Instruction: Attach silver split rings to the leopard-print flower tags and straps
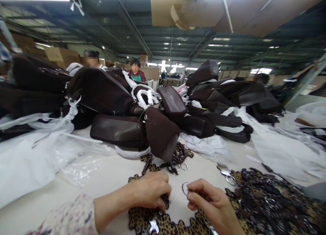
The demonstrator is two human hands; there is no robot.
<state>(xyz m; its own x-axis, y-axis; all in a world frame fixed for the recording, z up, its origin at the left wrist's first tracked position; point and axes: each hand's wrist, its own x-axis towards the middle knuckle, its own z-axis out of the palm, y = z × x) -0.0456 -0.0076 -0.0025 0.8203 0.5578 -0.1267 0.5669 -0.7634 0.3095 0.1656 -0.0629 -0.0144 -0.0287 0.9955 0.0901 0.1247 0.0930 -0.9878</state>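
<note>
A silver metal ring is pinched between the thumb and forefinger of my right hand. My left hand is closed, its fingers curled down over leopard-print pieces; what lies in its fingertips is hidden. Scalloped leopard-print pieces with dark edging and silver parts spread on the table below and between both hands. To the right of my right hand is a heap of leopard-print pieces with dark, shiny braided cords. Beyond my hands, two loose metal rings rest beside another small leopard-print bunch.
Dark brown bags with white-wrapped handles are piled across the far side of the white table. Clear plastic and white sheeting lie at left, more white sheeting at right. Several people, one a person in a green apron, are behind the pile.
</note>
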